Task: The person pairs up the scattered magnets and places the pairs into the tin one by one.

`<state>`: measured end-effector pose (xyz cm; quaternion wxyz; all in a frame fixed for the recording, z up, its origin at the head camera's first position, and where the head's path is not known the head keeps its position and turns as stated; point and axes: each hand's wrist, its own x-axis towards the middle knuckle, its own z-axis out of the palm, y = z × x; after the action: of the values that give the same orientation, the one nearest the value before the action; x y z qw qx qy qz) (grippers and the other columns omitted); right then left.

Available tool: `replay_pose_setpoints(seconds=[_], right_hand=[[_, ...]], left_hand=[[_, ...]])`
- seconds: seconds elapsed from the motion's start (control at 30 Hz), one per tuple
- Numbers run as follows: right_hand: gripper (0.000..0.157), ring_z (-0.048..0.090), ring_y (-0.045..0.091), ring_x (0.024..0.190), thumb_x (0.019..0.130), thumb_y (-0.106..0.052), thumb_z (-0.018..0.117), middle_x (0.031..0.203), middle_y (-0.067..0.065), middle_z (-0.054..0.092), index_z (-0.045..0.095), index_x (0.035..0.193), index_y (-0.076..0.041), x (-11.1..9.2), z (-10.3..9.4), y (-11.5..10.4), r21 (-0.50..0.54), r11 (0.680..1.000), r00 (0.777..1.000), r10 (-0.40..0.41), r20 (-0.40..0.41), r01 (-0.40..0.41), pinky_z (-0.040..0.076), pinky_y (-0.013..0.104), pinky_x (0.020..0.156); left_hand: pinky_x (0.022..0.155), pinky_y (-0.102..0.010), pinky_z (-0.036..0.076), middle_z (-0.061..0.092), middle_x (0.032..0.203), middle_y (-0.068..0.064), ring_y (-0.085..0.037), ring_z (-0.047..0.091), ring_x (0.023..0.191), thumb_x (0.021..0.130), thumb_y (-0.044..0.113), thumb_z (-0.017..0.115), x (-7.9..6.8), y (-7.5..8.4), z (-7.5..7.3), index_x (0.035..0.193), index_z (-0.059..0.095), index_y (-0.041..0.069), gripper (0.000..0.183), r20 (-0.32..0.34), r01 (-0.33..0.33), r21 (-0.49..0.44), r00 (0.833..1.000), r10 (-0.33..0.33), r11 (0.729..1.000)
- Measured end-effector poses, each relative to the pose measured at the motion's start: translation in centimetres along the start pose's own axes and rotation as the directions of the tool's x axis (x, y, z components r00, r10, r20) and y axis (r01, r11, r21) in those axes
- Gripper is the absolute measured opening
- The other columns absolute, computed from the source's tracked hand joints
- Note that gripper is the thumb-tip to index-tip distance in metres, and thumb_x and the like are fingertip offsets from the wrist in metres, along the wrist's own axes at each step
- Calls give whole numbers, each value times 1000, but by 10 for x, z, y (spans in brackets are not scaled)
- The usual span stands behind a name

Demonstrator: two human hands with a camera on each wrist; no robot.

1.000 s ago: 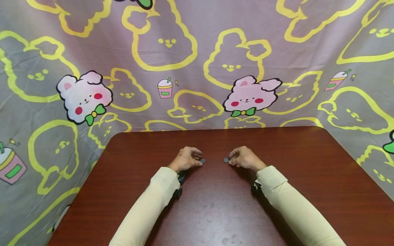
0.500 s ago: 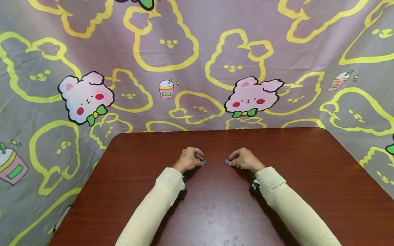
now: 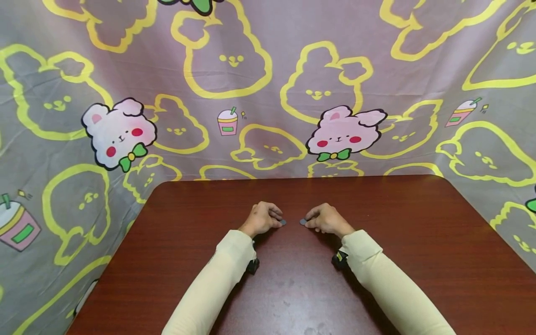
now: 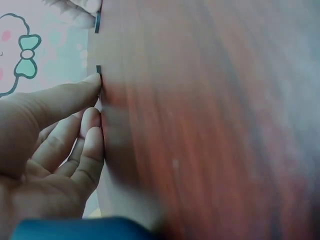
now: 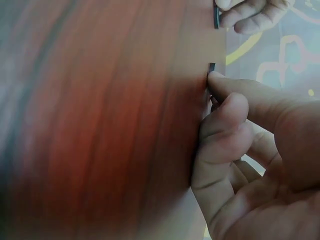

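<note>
Two small, thin, dark grey round discs lie flat at table level in the head view, a short gap apart. My left hand (image 3: 261, 217) pinches the left disc (image 3: 283, 222) at its outer edge. At the right disc (image 3: 303, 222), my right hand (image 3: 328, 219) does the same from the other side. Seen edge-on in the left wrist view, the left disc (image 4: 98, 70) sticks out past the thumb tip. The right wrist view shows the right disc (image 5: 212, 66) under the thumb. Both index fingertips are largely hidden there. The other fingers are bent, resting near the tabletop.
The reddish-brown wooden table (image 3: 293, 288) has rounded far corners. A patterned cloth (image 3: 268, 93) with bear and rabbit drawings hangs behind it and at both sides. Dark wrist devices, such as the right one (image 3: 340, 259), sit below the cuffs.
Both hands have moved inward with their discs, so the gap between the discs has narrowed. The head view has shifted slightly.
</note>
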<state>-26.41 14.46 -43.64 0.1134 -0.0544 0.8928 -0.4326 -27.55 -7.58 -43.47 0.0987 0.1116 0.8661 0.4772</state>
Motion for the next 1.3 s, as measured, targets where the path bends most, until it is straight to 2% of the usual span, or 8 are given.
replay_pose_setpoints(seconds=[0.33, 0.6, 0.83, 1.3], right_hand=[[16, 53, 10, 47, 73, -8, 78, 60, 0, 63, 73, 89, -5, 1, 10, -5, -44, 998, 999, -38, -27, 36, 43, 24, 46], [16, 53, 11, 48, 74, -9, 78, 63, -1, 63, 73, 89, -7, 3, 15, -8, -40, 999, 999, -11, -30, 10, 44, 24, 46], [15, 54, 12, 49, 75, -9, 77, 63, 0, 63, 73, 90, -7, 3, 15, -11, -50, 999, 1000, 4, -25, -5, 43, 24, 47], [16, 53, 11, 47, 74, -8, 77, 59, 0, 61, 73, 89, -5, 3, 15, -13, -43, 999, 1000, -22, -21, 21, 43, 23, 46]], left_hand=[[73, -26, 52, 70, 79, -3, -12, 64, 75, 69, -3, 79, 0, 2, 6, 89, 72, 3, 23, -11, -23, 46, 1000, 24, 999], [71, -24, 51, 70, 82, -1, -10, 63, 75, 71, -1, 79, 1, 7, 11, 92, 71, 5, 23, 5, -41, 93, 999, 41, 995], [73, -25, 50, 69, 80, 0, -9, 62, 75, 71, 0, 79, 1, 10, 13, 91, 72, 7, 22, -1, -34, 104, 999, 34, 994], [77, -25, 49, 69, 77, 4, -8, 62, 74, 69, 2, 81, 3, 10, 14, 90, 73, 8, 23, -22, -30, 128, 999, 33, 991]])
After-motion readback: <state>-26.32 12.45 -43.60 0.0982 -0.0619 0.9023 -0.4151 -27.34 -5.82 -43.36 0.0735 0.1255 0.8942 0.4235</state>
